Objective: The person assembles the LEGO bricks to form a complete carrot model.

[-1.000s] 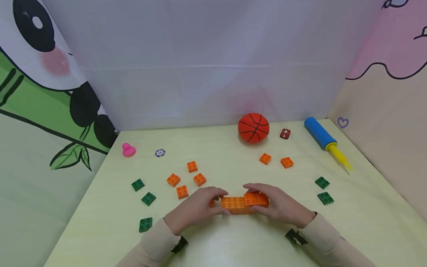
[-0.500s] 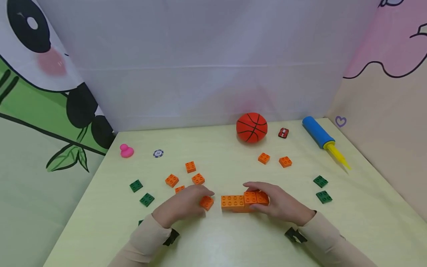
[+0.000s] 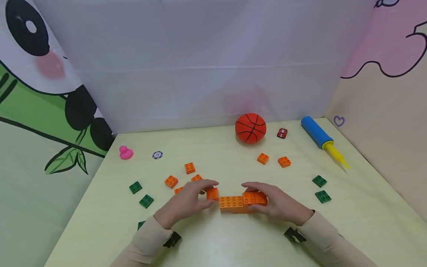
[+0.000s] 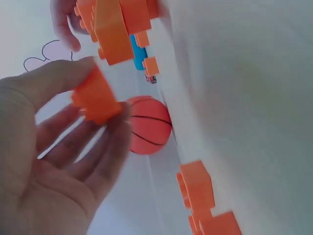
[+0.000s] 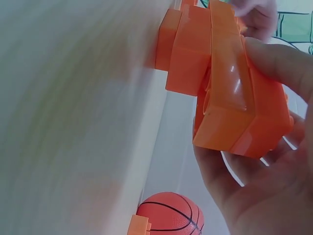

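Note:
My right hand (image 3: 271, 203) grips the right end of an orange brick assembly (image 3: 238, 202) that rests on the yellow-green table (image 3: 217, 244); the right wrist view shows my fingers (image 5: 266, 66) wrapped round the same assembly (image 5: 230, 93). My left hand (image 3: 190, 202) pinches a small orange brick (image 3: 212, 193) between thumb and fingers, just left of the assembly's left end. In the left wrist view that brick (image 4: 95, 96) sits at my fingertips, a little apart from the assembly (image 4: 117, 24).
Loose orange bricks (image 3: 171, 181) lie left of my hands, two more (image 3: 284, 161) further back right. Green bricks (image 3: 146, 200) lie at the left and right (image 3: 322, 196). A basketball (image 3: 250, 128), a blue-and-yellow pump (image 3: 320, 136), a pink duck (image 3: 125, 152) and a chip (image 3: 157, 154) stand at the back.
My left hand let go of the assembly, moved left, picked up a small orange brick and has brought it back beside the assembly's left end. The right hand has kept its grip.

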Available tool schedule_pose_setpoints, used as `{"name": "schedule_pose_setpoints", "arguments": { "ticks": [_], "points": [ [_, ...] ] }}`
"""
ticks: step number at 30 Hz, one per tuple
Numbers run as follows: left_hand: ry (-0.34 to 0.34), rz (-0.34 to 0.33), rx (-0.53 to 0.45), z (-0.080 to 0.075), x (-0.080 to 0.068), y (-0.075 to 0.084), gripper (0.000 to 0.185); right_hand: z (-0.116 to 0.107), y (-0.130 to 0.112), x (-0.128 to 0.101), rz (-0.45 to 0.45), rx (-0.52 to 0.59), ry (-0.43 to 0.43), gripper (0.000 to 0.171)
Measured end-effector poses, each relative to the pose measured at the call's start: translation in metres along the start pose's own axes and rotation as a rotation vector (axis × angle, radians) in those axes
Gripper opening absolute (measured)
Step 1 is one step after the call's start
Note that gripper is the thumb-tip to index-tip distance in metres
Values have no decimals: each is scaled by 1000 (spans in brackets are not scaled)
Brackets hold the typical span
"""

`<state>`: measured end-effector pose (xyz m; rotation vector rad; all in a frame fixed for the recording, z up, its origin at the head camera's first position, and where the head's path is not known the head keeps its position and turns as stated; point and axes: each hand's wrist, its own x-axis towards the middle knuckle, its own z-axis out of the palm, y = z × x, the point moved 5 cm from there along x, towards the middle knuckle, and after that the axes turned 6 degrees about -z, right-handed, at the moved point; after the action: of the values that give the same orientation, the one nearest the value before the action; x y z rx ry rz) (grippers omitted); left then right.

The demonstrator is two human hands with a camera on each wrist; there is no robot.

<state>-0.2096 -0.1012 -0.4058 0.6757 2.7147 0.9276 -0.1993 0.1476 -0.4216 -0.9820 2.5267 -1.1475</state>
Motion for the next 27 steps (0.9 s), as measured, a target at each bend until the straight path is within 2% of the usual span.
{"name": "schedule_pose_setpoints", "arguments": {
  "ticks": [3, 5, 9, 12, 19, 27],
  "points": [
    [54, 74, -70, 1, -1, 10, 48, 2, -1, 2, -7, 11, -12, 64],
    [66, 118, -101, 6, 0, 17, 47, 3, -2, 2, -10, 18, -16, 65],
    [37, 194, -105, 17, 3, 32, 45, 4, -3, 2, -10, 25, -2, 70],
    [24, 219, -74, 24, 6, 38, 45, 4, -4, 2, -20, 24, 12, 73],
    [-4, 148, -45, 32, 8, 41, 45, 6, -3, 2, -19, 30, 6, 75],
    [-19, 62, -3, 39, 10, 36, 45, 7, -3, 2, 5, 47, -4, 78]
  ]
}}
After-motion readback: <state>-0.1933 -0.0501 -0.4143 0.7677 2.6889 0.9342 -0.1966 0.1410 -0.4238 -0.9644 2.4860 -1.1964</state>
